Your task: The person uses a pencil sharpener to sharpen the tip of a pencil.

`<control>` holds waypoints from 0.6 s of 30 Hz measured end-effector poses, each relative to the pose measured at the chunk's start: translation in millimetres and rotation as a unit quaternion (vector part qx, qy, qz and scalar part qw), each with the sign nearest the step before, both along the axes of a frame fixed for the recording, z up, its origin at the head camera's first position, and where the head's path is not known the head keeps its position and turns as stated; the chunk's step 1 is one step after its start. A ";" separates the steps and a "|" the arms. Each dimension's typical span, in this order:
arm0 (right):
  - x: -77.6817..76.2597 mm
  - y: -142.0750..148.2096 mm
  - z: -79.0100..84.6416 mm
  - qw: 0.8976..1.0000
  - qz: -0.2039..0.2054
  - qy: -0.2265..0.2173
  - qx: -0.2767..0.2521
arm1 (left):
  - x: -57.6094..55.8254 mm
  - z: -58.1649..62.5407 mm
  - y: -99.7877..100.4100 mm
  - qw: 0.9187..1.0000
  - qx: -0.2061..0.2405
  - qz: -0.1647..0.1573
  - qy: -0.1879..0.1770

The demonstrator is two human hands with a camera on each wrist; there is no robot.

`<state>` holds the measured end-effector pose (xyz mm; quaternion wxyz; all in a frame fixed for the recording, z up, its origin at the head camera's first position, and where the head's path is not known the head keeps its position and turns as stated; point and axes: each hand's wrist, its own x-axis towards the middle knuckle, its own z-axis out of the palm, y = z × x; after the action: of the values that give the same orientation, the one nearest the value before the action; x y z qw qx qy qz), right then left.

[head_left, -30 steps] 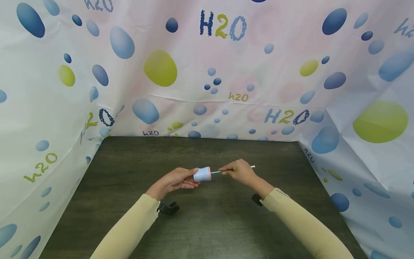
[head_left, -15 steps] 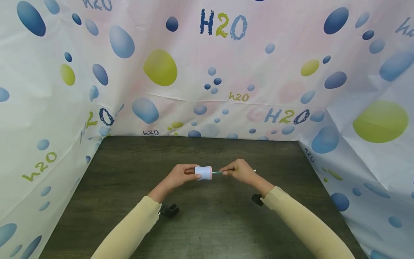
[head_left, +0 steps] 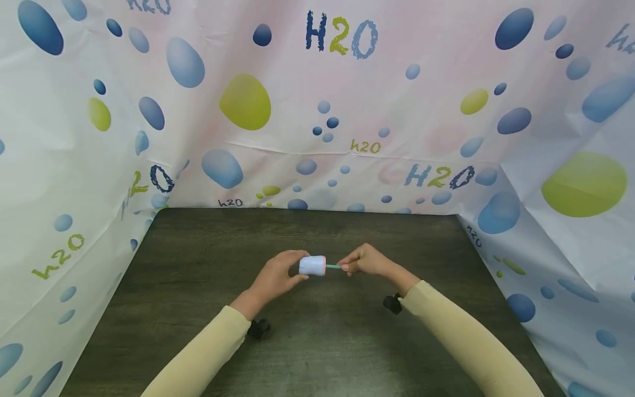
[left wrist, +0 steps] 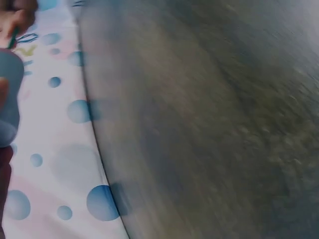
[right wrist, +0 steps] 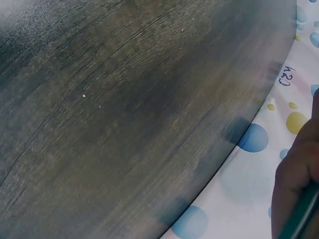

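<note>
In the head view my left hand (head_left: 275,278) holds a light-blue, waisted cylinder with a pink rim, which looks like a pencil sharpener (head_left: 312,266). The fingers lie along its far side and the thumb along its near side. From the pink end a green pencil (head_left: 333,267) sticks out to the right, pinched between thumb and fingers of my right hand (head_left: 367,260). The pencil's back end is hidden by that hand. At the left wrist view's left edge the sharpener (left wrist: 9,94) is partly cut off; low in the right wrist view's right corner shows the green pencil (right wrist: 301,216).
Both hands are over a dark wood-look table (head_left: 317,347). A white sheet with blue and green spots (head_left: 278,99) walls off its back and sides. Black wrist cameras sit under the left cuff (head_left: 259,329) and the right cuff (head_left: 393,304).
My left hand has rolled round the sharpener, from thumb on top with the palm upward to fingers on the far side and thumb on the near side. The pencil's pale back end has gone from sight.
</note>
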<state>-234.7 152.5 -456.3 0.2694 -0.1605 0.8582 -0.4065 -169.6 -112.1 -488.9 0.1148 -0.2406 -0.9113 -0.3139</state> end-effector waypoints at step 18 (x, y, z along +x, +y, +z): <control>11.3 -4.4 -1.5 0.997 -0.017 0.080 -0.010 | -3.9 9.8 -5.5 0.960 0.191 0.024 -0.201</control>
<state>-223.5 148.1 -457.8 0.1909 -0.1804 0.8757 -0.4052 -173.5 -117.5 -479.1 -0.0199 -0.1241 -0.8441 -0.5212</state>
